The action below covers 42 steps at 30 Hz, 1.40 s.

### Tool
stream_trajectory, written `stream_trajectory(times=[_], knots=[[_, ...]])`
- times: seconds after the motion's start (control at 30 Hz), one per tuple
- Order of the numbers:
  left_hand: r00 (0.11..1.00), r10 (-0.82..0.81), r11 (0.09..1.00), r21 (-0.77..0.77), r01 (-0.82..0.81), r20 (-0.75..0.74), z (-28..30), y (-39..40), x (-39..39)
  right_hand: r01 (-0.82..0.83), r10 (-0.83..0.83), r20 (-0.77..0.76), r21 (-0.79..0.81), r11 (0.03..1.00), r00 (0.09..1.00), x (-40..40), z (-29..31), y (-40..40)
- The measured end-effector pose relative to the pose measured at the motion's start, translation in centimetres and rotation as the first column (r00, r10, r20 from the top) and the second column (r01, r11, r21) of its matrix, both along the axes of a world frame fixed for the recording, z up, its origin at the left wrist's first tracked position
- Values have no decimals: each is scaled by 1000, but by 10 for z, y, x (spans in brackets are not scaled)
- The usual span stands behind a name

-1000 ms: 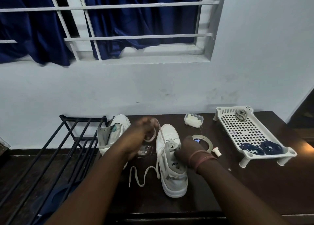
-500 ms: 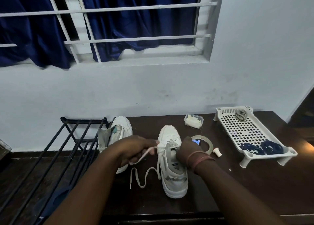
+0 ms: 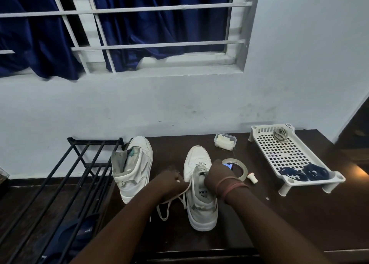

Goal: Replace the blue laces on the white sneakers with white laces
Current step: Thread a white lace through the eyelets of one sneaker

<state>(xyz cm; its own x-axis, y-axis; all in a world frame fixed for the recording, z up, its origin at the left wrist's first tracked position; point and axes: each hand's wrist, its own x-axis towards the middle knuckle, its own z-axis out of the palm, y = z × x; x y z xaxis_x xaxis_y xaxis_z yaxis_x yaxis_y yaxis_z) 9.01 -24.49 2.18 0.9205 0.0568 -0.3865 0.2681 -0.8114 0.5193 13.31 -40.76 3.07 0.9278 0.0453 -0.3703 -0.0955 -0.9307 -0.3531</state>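
A white sneaker (image 3: 197,160) stands on the dark table (image 3: 259,220), toe toward the wall. A white lace (image 3: 166,210) runs from its eyelets and loops onto the table at its left. My left hand (image 3: 169,185) pinches this lace just left of the shoe. My right hand (image 3: 218,176) grips the shoe's upper by the eyelets. A second white sneaker (image 3: 135,164) without laces stands to the left. Two coiled blue laces (image 3: 303,173) lie in the white perforated tray (image 3: 285,154), with a pale coiled lace (image 3: 280,134) at its far end.
A tape roll (image 3: 240,167) and a small white cap (image 3: 252,178) lie right of the shoe. A clear plastic box (image 3: 225,141) sits near the wall. A black metal rack (image 3: 65,176) stands at the left, with dark blue footwear (image 3: 77,231) beneath.
My left hand has come down from a raised pull above the shoe to table level beside it, drawing the lace with it. My right hand stays on the shoe.
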Motion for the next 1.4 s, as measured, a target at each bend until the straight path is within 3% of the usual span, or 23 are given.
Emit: stream_trajectory(times=[0.2,0.27,0.3,0.37,0.43,0.47,0.53,0.63,0.7,0.8,0.87,0.97,1.1,1.17,1.2,1.23,1.3,1.37,1.4], knots=[[994,109,993,-50,-108,15,6,-2,9,-6,8,-19,108,994,1000,8,1,-6],[977,198,976,-112,-188,85,25,6,13,-9,-8,90,187,982,996,12,10,-9],[959,263,946,-223,-235,109,34,11,13,1,-44,165,250,968,985,15,15,-10],[925,378,758,-587,-285,39,52,19,9,-17,-121,280,443,896,952,16,25,-9],[926,374,494,-834,-245,-51,65,20,7,-99,-57,218,643,759,974,14,33,-4],[933,355,418,-883,-216,-60,68,21,7,-118,25,138,722,682,990,10,35,1],[948,314,347,-923,-168,-55,74,17,6,-99,165,4,817,568,986,3,33,10],[950,311,293,-948,-121,-25,73,10,5,-147,327,-4,888,436,945,-6,30,20],[918,388,202,-963,-179,-89,66,11,9,-161,348,18,908,387,937,-8,32,20],[766,554,-47,-931,-363,-327,51,25,19,-114,265,6,912,394,964,1,38,7],[637,613,-210,-873,-440,-468,39,39,24,8,181,-81,928,373,980,11,39,-6],[520,641,-313,-811,-493,-564,24,47,26,201,-45,-202,871,449,978,22,42,-28],[506,663,-299,-814,-497,-552,16,34,33,80,-106,16,554,829,994,26,32,-45],[516,685,-243,-828,-505,-515,14,30,39,61,-117,72,532,845,990,25,27,-41],[541,692,-168,-835,-523,-478,14,28,41,46,-106,77,547,836,991,25,26,-37],[583,689,-47,-830,-556,-431,14,24,42,17,-72,75,565,825,995,25,26,-33],[719,646,329,-757,-564,-255,17,10,39,-43,-2,75,600,799,997,26,25,-25],[860,508,695,-613,-376,49,18,-5,33,-134,71,132,558,819,989,25,25,-22],[892,389,822,-524,-224,228,20,-13,28,-191,114,178,514,836,977,25,24,-21]])
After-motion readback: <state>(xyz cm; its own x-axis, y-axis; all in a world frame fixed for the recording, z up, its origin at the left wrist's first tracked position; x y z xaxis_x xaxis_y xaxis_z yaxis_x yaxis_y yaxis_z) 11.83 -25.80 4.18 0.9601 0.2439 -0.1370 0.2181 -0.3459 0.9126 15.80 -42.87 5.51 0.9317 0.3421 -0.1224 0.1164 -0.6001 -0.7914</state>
